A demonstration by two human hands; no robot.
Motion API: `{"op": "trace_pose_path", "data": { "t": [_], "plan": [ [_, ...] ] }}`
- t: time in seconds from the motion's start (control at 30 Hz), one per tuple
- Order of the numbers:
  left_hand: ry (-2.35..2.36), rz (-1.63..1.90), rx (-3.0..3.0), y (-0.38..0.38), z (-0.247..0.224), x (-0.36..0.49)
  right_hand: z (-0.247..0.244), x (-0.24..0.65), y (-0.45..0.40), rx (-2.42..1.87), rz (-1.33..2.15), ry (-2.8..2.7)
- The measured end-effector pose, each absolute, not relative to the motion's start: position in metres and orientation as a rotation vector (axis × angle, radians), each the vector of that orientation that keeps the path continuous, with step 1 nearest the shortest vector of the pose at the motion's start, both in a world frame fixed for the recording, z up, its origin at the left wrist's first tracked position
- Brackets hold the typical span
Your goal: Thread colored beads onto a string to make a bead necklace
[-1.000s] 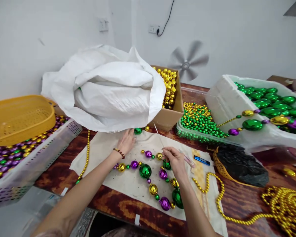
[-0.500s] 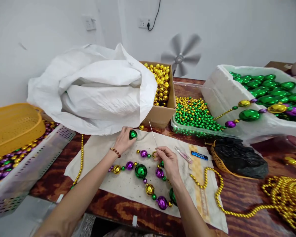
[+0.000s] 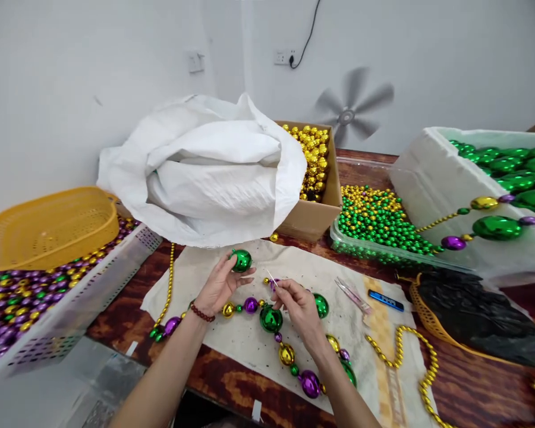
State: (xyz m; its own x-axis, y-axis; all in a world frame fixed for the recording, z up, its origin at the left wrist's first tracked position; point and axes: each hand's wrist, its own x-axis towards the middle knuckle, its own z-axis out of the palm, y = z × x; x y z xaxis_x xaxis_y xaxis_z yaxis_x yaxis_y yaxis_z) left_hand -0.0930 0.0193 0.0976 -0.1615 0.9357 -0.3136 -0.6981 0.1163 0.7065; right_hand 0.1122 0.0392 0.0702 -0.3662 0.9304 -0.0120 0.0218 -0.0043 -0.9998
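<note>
My left hand (image 3: 218, 282) is turned partly palm up and pinches a big shiny green bead (image 3: 241, 260) between thumb and fingers. Just to its right, my right hand (image 3: 298, 304) is closed on a thin pale needle (image 3: 271, 277), whose tip points up and left towards the bead without touching it. Below the hands, a strand of purple, gold and green beads (image 3: 286, 354) curves over the pale cloth (image 3: 249, 368). Part of the strand is hidden behind my right hand and forearm.
Tweezers (image 3: 353, 295) and a blue tool (image 3: 386, 300) lie on the cloth's right side. Behind stand a white sack (image 3: 205, 190), a carton (image 3: 310, 219) of gold beads, a clear tray (image 3: 378, 252) of small beads and a foam box (image 3: 421, 172). A yellow basket (image 3: 49, 229) is at left.
My left hand has rolled palm upward, lifting the green bead off the cloth. My right hand has brought the needle closer, and less of the needle shows. The camera has swung left.
</note>
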Motion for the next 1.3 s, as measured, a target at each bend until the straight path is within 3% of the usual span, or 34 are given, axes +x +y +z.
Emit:
{"op": "trace_pose_path", "data": {
  "t": [0.23, 0.57, 1.3],
  "plan": [
    [0.894, 1.622, 0.233, 0.032, 0.113, -0.105, 0.061, 0.118, 0.031, -0.950, 1.056, -1.745],
    [0.837, 1.637, 0.268, 0.035, 0.130, -0.113, 0.069, 0.117, 0.023, -0.857, 0.998, -1.830],
    [0.897, 1.673, 0.504, 0.021, 0.137, -0.084, 0.068, 0.095, 0.036, -0.917, 1.278, -1.669]
  ]
}}
